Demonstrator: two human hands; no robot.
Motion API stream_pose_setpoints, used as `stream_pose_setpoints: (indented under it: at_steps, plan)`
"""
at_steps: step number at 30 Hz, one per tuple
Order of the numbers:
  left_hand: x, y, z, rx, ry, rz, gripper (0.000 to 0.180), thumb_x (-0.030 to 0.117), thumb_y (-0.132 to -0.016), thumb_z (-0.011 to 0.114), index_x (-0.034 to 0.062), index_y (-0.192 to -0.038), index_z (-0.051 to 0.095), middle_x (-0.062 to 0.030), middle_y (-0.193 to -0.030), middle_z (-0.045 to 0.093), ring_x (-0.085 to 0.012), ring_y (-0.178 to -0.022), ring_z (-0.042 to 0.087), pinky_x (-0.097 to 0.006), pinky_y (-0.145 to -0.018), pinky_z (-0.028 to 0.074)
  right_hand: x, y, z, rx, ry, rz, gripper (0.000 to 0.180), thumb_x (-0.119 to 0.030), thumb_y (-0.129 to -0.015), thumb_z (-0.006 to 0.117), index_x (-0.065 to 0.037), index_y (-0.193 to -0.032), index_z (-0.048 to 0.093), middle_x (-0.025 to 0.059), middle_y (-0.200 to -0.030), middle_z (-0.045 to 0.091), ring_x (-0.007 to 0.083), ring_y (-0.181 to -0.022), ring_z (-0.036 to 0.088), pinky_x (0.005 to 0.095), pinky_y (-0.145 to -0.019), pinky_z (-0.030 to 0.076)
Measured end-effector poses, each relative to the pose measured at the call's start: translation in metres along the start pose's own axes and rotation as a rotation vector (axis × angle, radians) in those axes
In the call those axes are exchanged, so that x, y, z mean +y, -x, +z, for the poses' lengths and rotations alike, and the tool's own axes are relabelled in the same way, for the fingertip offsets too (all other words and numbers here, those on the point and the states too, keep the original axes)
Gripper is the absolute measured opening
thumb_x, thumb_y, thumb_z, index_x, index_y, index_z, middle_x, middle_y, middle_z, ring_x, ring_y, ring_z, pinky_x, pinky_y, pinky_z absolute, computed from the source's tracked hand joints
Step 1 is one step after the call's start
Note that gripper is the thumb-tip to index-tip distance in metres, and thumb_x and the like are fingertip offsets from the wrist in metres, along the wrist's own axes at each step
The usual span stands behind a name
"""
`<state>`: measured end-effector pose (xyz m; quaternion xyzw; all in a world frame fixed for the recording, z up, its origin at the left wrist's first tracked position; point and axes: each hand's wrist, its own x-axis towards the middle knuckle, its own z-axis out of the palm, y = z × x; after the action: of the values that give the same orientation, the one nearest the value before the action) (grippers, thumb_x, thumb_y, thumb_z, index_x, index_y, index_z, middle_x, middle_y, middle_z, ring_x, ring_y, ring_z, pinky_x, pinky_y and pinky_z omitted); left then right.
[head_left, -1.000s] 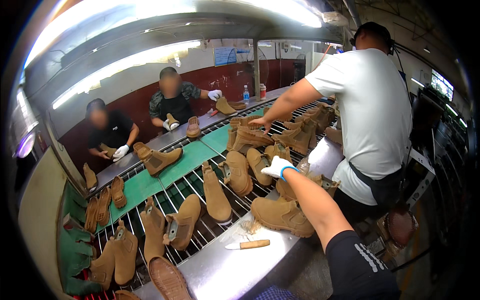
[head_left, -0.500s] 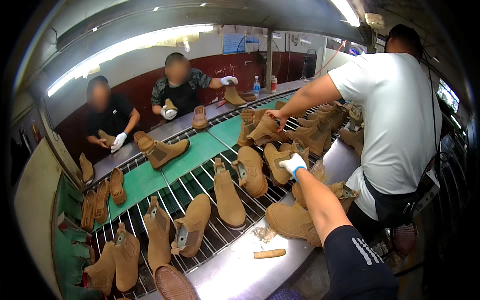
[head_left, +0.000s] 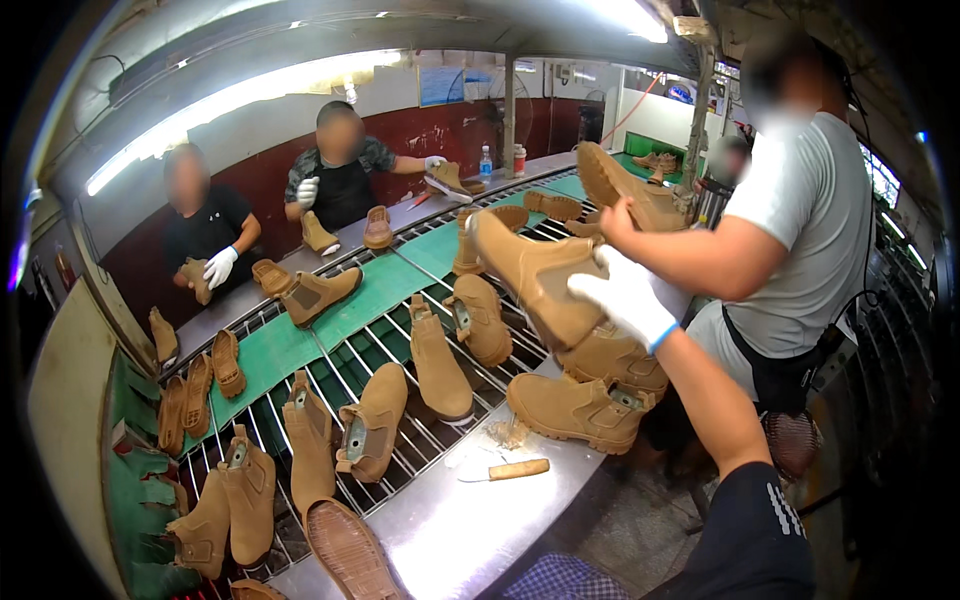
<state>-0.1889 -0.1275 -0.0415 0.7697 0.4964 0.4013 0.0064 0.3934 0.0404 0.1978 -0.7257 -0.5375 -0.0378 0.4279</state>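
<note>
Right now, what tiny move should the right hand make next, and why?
Perhaps ease the tan boot gently toward the wearer: the right hand holds it up, and another raised boot looks close in this view, so they might bump.

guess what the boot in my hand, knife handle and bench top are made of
Boot: perhaps suede or nubuck, matte tan without gloss; blur hides grain. Knife handle: likely wood, brown, little shine. Bench top: probably bare metal, smooth, reflecting bright glare.

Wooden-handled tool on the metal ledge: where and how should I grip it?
Probably grip the tool by its wooden handle, coming from above and the right: it lies flat on the ledge, thin metal end pointing left.
</note>
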Motion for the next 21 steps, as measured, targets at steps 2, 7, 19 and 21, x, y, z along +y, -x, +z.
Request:
stream_pose_setpoints:
  at_steps: [2,7,19,21]
  plan:
    - [0.000,-0.001,-0.003,-0.033,0.036,0.005,0.056,0.023,-0.084,0.092,0.0025,-0.129,0.065,-0.0277,-0.141,0.061,-0.0604,-0.137,0.050,-0.070,-0.115,0.044,-0.052,0.068,-0.023,-0.049,0.044,-0.050,0.057,-0.029,-0.089,0.080,0.001,-0.136,0.066,0.0219,-0.117,0.077,0.0361,-0.107,0.076,0.0439,-0.099,0.058]
    - [-0.012,0.019,-0.021,0.009,0.025,-0.015,0.057,0.019,-0.082,0.094,0.0014,-0.129,0.065,-0.0288,-0.146,0.059,-0.0565,-0.138,0.052,-0.066,-0.116,0.045,-0.084,0.234,-0.004,-0.159,0.176,-0.488,0.044,-0.034,-0.090,0.079,-0.008,-0.125,0.068,0.0119,-0.088,0.071,0.0293,-0.073,0.075,0.0396,-0.061,0.059]
    - [-0.021,0.041,-0.010,0.118,0.055,-0.011,0.037,0.012,-0.078,0.095,0.0002,-0.099,0.068,-0.0294,-0.137,0.066,-0.0521,-0.134,0.059,-0.059,-0.115,0.049,-0.081,0.280,0.034,-0.468,0.333,-0.284,0.045,-0.037,-0.094,0.072,-0.010,-0.128,0.062,0.0172,-0.109,0.069,0.0388,-0.103,0.069,0.0525,-0.084,0.060]
    - [-0.014,0.044,-0.029,0.137,0.020,-0.027,0.036,0.012,-0.078,0.095,0.0009,-0.098,0.068,-0.0296,-0.137,0.066,-0.0523,-0.134,0.058,-0.059,-0.115,0.049,-0.082,0.254,0.022,-0.561,0.364,-0.055,0.040,-0.037,-0.092,0.072,-0.010,-0.120,0.062,0.0166,-0.106,0.068,0.0382,-0.097,0.070,0.0521,-0.083,0.060]
